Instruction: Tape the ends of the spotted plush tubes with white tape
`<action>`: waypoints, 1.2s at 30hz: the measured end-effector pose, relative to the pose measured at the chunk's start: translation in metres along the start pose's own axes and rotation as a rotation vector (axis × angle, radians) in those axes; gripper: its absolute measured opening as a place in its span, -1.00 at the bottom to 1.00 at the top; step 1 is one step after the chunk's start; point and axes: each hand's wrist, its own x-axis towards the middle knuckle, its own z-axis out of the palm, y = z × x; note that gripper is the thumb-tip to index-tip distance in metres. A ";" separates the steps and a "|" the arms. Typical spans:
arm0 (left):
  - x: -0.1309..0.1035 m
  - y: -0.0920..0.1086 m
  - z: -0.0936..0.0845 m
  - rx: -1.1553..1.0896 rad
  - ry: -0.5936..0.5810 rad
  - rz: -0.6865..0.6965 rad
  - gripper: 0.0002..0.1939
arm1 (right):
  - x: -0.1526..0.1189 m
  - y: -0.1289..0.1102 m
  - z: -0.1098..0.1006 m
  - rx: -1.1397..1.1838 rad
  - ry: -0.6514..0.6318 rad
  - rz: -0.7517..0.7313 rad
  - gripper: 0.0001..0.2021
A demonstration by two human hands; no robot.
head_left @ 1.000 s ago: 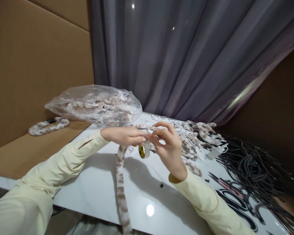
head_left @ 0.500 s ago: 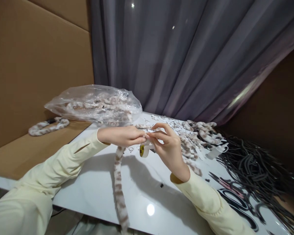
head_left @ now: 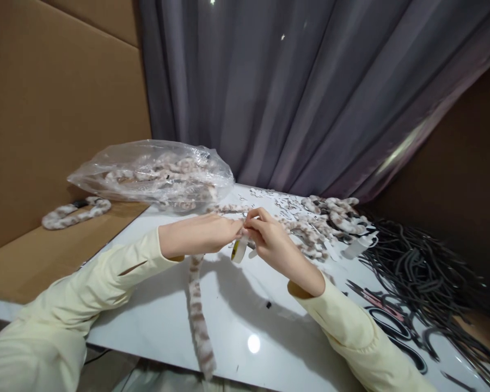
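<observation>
A white tabletop (head_left: pixel 159 326) carries a plastic bag (head_left: pixel 155 174), furry pieces (head_left: pixel 338 209), black cords (head_left: pixel 416 272), scissors (head_left: pixel 378 299) and a furry strip (head_left: pixel 198 321).

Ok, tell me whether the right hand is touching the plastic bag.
Apart: the head view shows bare table between the right hand and the plastic bag beyond it.

Head-worn view — forward, down over the table (head_left: pixel 159 321)

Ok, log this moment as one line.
left hand: closed on furry strip; right hand: at left hand, grip hidden; tape roll: near hands; clear bag: beyond
</observation>
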 end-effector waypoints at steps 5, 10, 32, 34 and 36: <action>0.003 0.007 -0.001 0.039 -0.024 -0.011 -0.76 | 0.001 0.006 0.001 0.078 -0.052 0.079 -0.83; 0.013 -0.005 0.005 -0.228 0.089 0.008 -0.79 | 0.006 0.014 -0.002 0.222 -0.046 0.191 -0.81; 0.009 -0.003 -0.014 -0.568 0.083 0.062 -0.74 | 0.003 0.055 -0.012 1.158 -0.800 0.346 -0.64; 0.009 -0.002 -0.014 -0.571 0.078 0.060 -0.77 | 0.003 0.051 -0.008 1.067 -0.756 0.336 -0.70; 0.009 -0.001 -0.013 -0.582 0.063 0.063 -0.78 | 0.003 0.050 -0.003 0.979 -0.668 0.347 -0.72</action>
